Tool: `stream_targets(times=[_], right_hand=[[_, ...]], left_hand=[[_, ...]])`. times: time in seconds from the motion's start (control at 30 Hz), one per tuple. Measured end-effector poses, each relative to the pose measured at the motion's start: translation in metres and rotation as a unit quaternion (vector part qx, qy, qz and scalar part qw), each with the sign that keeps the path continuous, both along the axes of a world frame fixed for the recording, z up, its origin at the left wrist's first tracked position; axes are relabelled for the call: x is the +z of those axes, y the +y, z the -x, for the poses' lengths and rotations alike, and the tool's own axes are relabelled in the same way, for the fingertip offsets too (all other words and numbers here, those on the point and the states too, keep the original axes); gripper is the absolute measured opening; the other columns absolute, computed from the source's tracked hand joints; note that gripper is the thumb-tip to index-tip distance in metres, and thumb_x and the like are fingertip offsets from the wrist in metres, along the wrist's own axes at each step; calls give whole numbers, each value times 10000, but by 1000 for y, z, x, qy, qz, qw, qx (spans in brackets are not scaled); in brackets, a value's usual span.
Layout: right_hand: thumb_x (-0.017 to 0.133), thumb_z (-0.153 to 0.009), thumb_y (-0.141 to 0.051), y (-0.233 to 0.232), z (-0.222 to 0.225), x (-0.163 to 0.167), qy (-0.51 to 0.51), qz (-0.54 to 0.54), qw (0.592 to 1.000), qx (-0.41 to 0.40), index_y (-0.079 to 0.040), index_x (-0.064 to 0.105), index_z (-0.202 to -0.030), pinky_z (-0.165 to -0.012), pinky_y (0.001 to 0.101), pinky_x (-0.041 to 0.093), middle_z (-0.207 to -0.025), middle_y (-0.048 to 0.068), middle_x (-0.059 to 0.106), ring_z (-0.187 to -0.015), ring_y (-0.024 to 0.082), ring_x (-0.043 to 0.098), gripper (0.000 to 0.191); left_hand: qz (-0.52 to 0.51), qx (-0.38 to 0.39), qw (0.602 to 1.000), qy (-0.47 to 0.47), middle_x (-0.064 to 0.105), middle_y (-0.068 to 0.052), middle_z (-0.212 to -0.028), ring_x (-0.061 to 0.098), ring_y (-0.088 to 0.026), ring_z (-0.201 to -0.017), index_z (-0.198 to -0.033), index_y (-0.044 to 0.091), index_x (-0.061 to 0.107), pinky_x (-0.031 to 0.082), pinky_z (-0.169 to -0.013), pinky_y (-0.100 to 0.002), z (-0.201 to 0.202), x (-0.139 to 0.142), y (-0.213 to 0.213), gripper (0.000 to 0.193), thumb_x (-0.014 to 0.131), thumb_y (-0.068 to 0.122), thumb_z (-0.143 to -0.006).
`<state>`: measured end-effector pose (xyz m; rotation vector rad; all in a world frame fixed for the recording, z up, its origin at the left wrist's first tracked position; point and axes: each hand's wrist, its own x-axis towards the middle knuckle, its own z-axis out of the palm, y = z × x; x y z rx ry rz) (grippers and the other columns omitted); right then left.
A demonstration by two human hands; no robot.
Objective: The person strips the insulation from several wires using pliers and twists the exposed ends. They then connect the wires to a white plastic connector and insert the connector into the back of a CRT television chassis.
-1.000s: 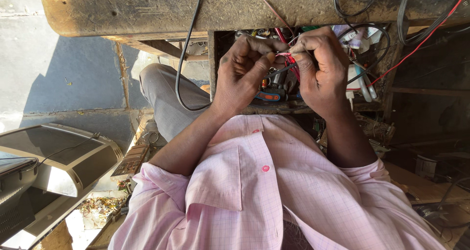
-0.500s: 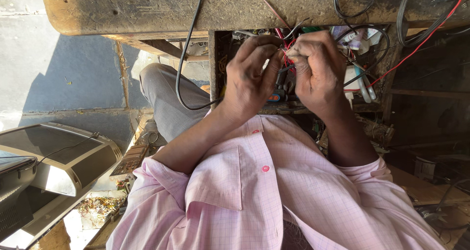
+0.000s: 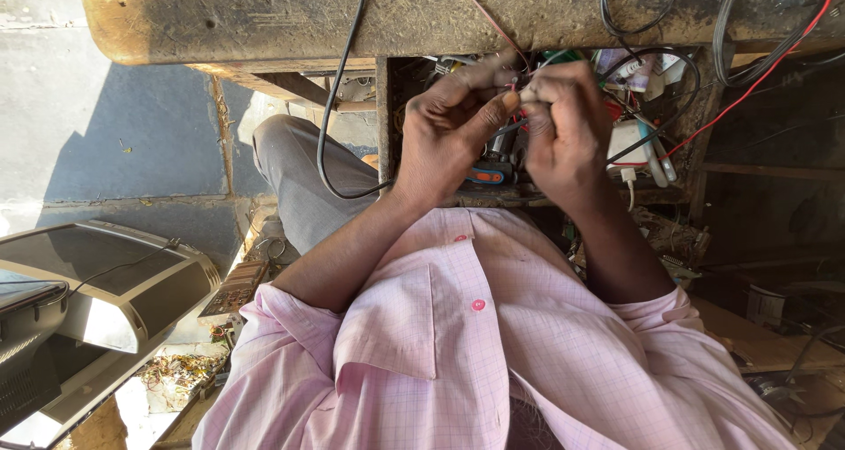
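A repair workshop: worn wooden bench (image 3: 264, 18), tangled wires (image 3: 669, 89), a screwdriver (image 3: 484, 175), dismantled electronics (image 3: 97, 283).

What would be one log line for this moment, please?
left hand: pinches thin red wire | right hand: pinches same wire | where: under worn wooden bench | near: orange-handled tool, black cable

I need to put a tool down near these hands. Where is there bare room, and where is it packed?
Bare: the worn wooden bench top left of the black cable, and the grey floor beside the trouser leg. Packed: the open compartment of wires and parts behind both hands.
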<state>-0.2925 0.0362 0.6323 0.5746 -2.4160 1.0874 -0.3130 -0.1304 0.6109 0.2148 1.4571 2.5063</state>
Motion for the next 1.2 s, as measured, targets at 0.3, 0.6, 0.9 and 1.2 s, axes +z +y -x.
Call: stream_targets(times=[0.3,0.6,0.9,1.2], right_hand=[[633,-1085,81,6,-4,-1,-12,-5,1000,16,19,562,-1131,-800,344,528,-1109,129,567,-942,219,607,105],[569,-1119,98,15,-1,-7,-10,75,995,-69,43,562,-1102,-743,260,613,-1106,136,523,-916,160,574,58],[560,-1144,51,10,-5,-3,-8,48,999,-15,28,536,-1142,-846,311,548,-1107,137,576,-967,201,617,33],[581,-1134,26,2,-13,3,-34,40,999,-2,14,547,-1127,-876,323,517,-1109,134,597,-956,211,613,36]], left_hand=[[85,49,989,115,616,-44,-1048,669,-87,-884,-1049,1,653,597,-777,-253,4,-12,2,122,626,111,-1095],[-3,47,999,23,692,-77,-923,675,-135,-841,-1095,5,596,595,-785,-296,12,-12,-11,186,568,187,-1120],[8,-19,999,39,669,-68,-1056,711,-135,-976,-1162,-6,561,613,-853,-281,7,8,-20,234,591,202,-1059],[164,98,974,119,636,-29,-977,622,-64,-854,-996,-30,702,576,-722,-225,8,7,-19,179,697,146,-1030]])
